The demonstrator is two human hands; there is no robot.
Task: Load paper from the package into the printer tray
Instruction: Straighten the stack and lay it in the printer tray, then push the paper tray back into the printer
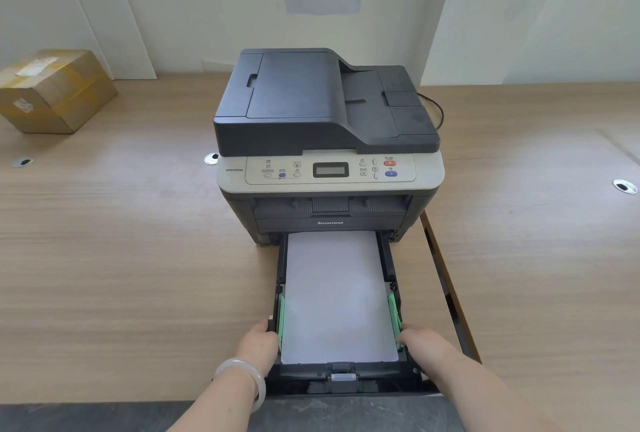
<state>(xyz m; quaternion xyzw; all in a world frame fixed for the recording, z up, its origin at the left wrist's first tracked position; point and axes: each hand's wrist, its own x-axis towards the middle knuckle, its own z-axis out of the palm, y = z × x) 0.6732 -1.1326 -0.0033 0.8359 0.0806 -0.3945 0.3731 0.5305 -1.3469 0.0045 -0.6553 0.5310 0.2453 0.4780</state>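
Note:
A dark grey and beige printer (pixel 327 140) stands in the middle of the wooden desk. Its black paper tray (pixel 346 381) is pulled out toward me, past the desk's front edge. A stack of white paper (pixel 336 296) lies flat in the tray between two green side guides (pixel 394 313). My left hand (pixel 258 345) grips the tray's left wall by the left guide. My right hand (pixel 420 339) grips the right wall by the right guide. No paper package is in view.
A taped cardboard box (pixel 52 90) sits at the desk's far left. Round cable grommets (pixel 625 186) are set into the desk top. A seam between two desks (pixel 446 279) runs just right of the tray. A black cable (pixel 438 112) trails behind the printer.

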